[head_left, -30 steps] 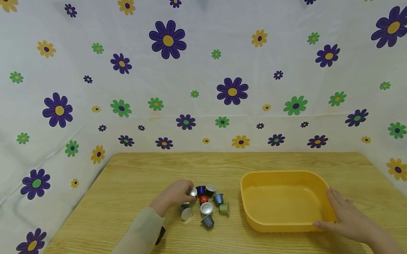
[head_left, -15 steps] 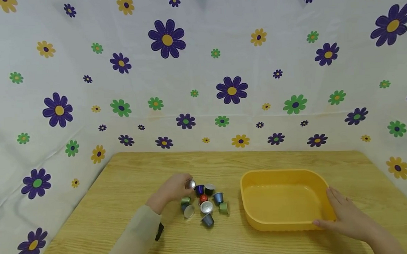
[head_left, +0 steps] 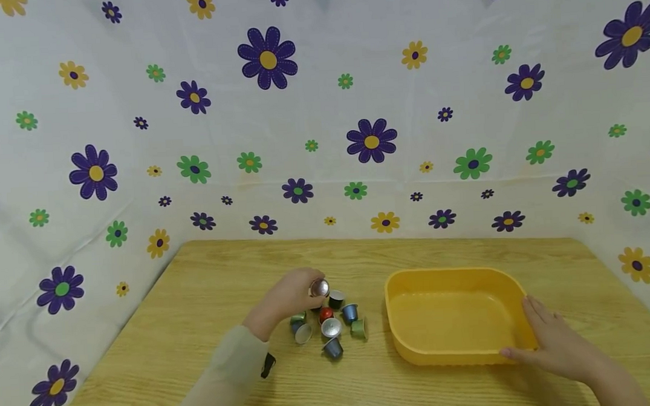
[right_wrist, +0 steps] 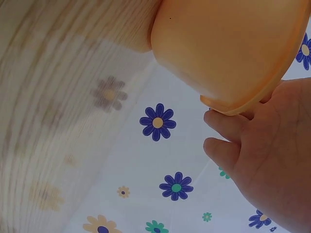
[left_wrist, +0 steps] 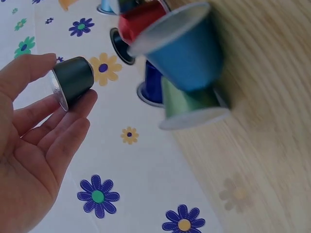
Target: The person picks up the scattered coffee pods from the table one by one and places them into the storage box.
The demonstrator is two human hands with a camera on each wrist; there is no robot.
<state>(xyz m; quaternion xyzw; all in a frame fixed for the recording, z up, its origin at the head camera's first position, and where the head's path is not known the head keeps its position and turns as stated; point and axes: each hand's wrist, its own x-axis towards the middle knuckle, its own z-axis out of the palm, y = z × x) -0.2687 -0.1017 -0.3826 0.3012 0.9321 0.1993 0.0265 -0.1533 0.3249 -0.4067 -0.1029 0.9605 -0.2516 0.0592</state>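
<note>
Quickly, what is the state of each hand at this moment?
Left hand: holding a dark green capsule.
Right hand: open, touching the yellow tray.

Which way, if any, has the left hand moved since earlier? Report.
Yes: the left hand shifted right and up in head view, relative to the red capsule.

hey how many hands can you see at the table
2. The left hand pinches a dark green capsule near the other capsules; the right hand touches the right end of the yellow tray.
</note>
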